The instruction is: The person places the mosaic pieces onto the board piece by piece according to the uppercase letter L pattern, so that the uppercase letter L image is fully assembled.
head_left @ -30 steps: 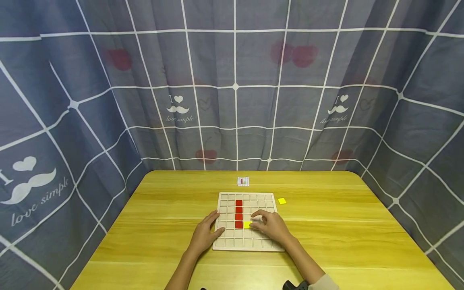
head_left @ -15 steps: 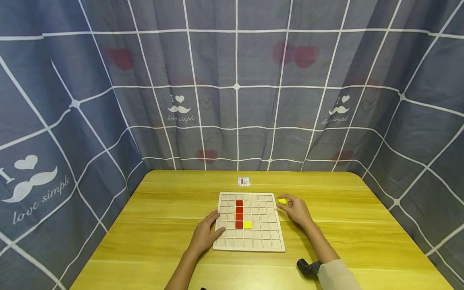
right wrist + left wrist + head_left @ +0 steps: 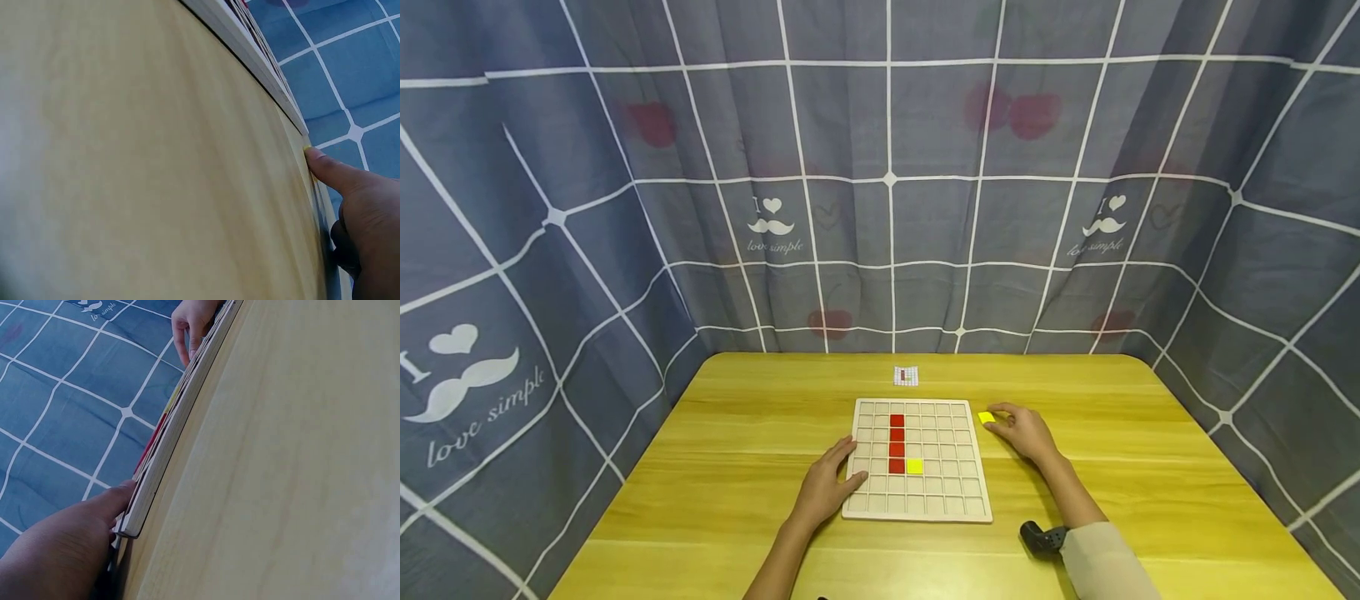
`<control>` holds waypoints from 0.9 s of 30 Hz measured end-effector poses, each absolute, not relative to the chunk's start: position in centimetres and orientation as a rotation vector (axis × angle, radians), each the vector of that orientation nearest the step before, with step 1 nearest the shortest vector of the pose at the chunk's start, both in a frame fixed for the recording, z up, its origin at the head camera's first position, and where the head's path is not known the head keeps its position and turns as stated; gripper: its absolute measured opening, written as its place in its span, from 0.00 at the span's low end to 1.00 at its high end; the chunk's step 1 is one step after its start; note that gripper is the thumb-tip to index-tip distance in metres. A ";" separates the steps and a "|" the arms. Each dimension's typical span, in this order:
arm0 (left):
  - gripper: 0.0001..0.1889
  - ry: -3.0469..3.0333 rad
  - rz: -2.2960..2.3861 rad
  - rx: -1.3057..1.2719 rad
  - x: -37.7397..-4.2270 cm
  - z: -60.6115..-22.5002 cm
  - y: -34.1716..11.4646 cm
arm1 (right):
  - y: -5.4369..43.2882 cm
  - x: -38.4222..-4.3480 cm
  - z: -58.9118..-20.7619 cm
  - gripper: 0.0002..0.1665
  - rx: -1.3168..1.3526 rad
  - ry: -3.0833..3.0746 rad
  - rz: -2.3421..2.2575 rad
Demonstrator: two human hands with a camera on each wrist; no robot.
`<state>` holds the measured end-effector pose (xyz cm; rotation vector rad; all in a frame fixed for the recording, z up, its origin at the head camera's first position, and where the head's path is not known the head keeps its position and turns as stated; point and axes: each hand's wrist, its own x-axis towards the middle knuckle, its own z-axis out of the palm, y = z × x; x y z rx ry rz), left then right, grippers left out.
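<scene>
A pale board [image 3: 951, 492] with a grid of square cells lies on the table. In it, several red tiles [image 3: 897, 435] form a column, and a yellow tile [image 3: 914, 467] sits right of the lowest one. My left hand [image 3: 822, 487] rests along the board's left edge, thumb and fingers spread and touching the rim. Just past the right edge, the thumb and index finger of my right hand [image 3: 1026, 433] pinch a second yellow tile [image 3: 986, 417] at table level. In the right wrist view only a sliver of that tile shows by the thumb tip.
A small printed card [image 3: 906, 376] with a grid pattern lies behind the board. A black device [image 3: 1041, 540] is by the right wrist, next to the sleeve. Grey-blue curtains [image 3: 850, 217] with white lines stand around the wooden table [image 3: 737, 417].
My right hand has left the yellow tile in the board and moved right to the loose yellow tile, which it now pinches. The left hand has stayed at the board's edge.
</scene>
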<state>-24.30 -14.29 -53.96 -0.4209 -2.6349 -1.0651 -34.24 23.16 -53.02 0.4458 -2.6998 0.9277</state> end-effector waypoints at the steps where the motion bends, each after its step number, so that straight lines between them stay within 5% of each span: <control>1: 0.29 -2.634 -1.069 -0.421 -24.3 -53.9 -14.3 | 23.2 -34.2 -53.0 0.21 0.447 -2.700 0.917; 16: 0.29 -2.643 -1.072 -0.415 -24.2 -53.6 -14.2 | 22.5 -32.1 -52.5 0.22 0.366 -2.625 1.077; 27: 0.29 -2.644 -1.062 -0.418 -24.1 -53.6 -14.3 | 18.1 -29.4 -51.2 0.19 0.644 -2.509 1.065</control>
